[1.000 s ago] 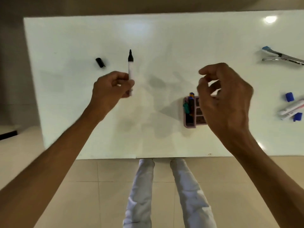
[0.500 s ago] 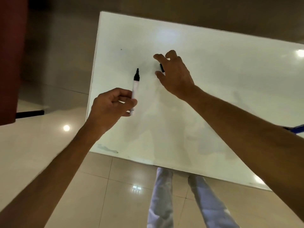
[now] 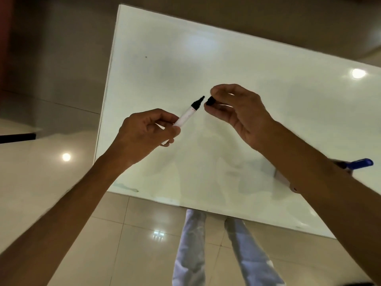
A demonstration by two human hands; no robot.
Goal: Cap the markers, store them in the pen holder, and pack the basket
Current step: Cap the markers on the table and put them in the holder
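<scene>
Above the white table (image 3: 226, 58), my left hand (image 3: 144, 133) grips a white marker (image 3: 185, 115) by its barrel, its uncapped black tip pointing up and to the right. My right hand (image 3: 239, 114) pinches a black cap (image 3: 210, 101) between thumb and fingers, the cap's open end a short gap from the marker tip. The two are apart, not joined. A blue-capped marker (image 3: 360, 163) pokes out behind my right forearm at the right edge; the pen holder itself is hidden by the arm.
The table's left edge runs close beside my left hand, with tiled floor (image 3: 51, 100) beyond it. My legs in light trousers (image 3: 191, 244) stand below the table's near edge. A dark bar (image 3: 16, 137) lies on the floor at the far left.
My right hand has lifted the black cap off the table and brought it back toward the marker tip. My left hand has tilted the marker to the right. The view has shifted slightly.
</scene>
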